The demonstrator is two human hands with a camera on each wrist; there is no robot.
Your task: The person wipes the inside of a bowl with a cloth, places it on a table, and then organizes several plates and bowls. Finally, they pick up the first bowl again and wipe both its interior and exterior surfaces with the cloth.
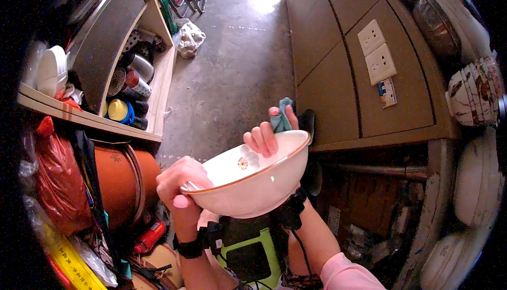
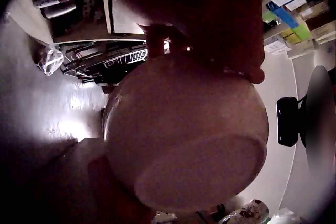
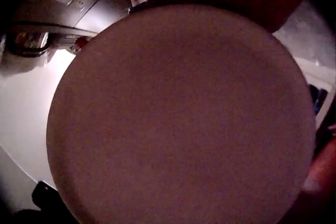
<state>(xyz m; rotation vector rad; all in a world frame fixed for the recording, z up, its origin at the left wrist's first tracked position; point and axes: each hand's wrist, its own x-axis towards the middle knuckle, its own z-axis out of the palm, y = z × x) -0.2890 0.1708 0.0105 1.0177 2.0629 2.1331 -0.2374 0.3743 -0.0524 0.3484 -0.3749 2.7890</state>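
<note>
A white bowl [image 1: 248, 189] with a brown rim and a small flower motif inside is tilted in front of me in the head view. My left hand [image 1: 185, 179] grips its left rim, fingers inside and thumb outside. My right hand [image 1: 261, 138] holds it from the far right side, fingertips curled over the rim onto the inner wall. A teal cloth [image 1: 283, 117] is bunched between the right fingers. The underside of the bowl [image 2: 184, 124] fills the middle of the left wrist view. In the right wrist view, the dark bowl base [image 3: 181, 113] hides the right fingers.
A wooden shelf [image 1: 158, 92] with bottles and pans stands at left, above an orange cylinder [image 1: 113, 176]. Brown cabinets [image 1: 322, 68] with sockets line the right. Stacked patterned bowls [image 1: 472, 94] sit at the right edge. A green stool [image 1: 269, 253] is below, and a plastic bag [image 1: 189, 39] lies ahead.
</note>
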